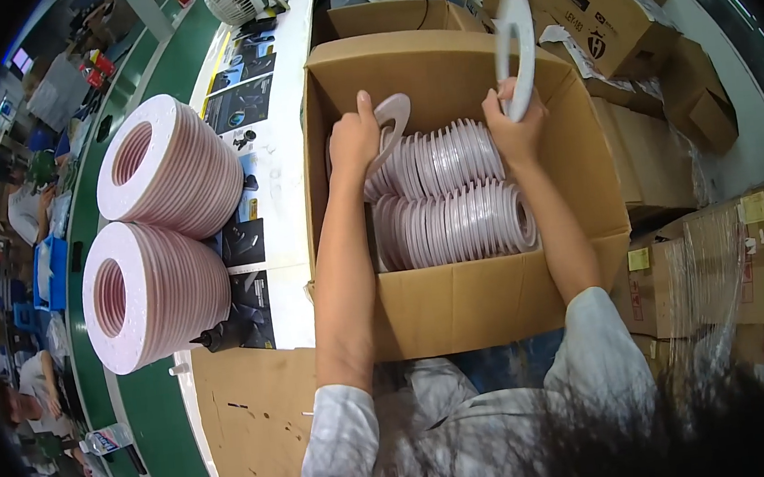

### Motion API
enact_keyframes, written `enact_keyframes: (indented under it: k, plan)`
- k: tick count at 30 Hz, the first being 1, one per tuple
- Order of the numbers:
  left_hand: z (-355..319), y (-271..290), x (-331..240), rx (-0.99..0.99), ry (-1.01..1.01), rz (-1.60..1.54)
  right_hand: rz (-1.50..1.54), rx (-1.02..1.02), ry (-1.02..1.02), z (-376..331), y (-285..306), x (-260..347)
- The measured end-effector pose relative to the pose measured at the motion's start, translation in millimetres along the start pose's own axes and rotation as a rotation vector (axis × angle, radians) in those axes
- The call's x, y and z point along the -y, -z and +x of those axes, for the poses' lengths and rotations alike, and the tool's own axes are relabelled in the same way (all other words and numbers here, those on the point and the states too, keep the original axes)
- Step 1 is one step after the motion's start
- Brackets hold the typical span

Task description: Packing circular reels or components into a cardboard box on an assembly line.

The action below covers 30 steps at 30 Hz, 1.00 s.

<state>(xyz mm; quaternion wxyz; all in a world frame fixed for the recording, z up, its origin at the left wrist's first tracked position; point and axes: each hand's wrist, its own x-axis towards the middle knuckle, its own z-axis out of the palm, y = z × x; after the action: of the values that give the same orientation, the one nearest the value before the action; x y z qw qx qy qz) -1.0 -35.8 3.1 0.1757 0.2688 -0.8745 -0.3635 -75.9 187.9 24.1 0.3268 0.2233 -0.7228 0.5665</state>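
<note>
My left hand (354,138) is closed on the edge of a flat pinkish-white ring (397,108), tilted inside the left part of an open cardboard box (471,299). Above the box's right side, my right hand (516,124) grips another flat white ring (524,55), held upright and slightly blurred. Between my forearms, two rows of similar rings stand on edge in the box: a far row (448,160) and a near row (454,227). My left fingers are partly hidden behind the hand.
Two thick stacks of pinkish rings, a far stack (201,169) and a near stack (188,280), lie on their sides to the left. A small fan (232,0) stands at the back. Cardboard cartons (716,271) crowd the right. Other people work beyond the green conveyor (158,444).
</note>
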Motion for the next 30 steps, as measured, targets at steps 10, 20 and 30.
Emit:
enact_keyframes:
  k: [10, 20, 30]
  plan:
    - [-6, 6, -19, 0.039, -0.008, -0.066, -0.331, 0.606, 0.612, -13, 2, -14]
    - [-7, -5, -16, 0.044, 0.001, 0.045, -0.319, 0.732, 0.338, -13, -2, -18]
    - [-6, -3, 3, 0.039, 0.021, 0.009, -0.074, 0.093, 0.134, 0, -4, 9]
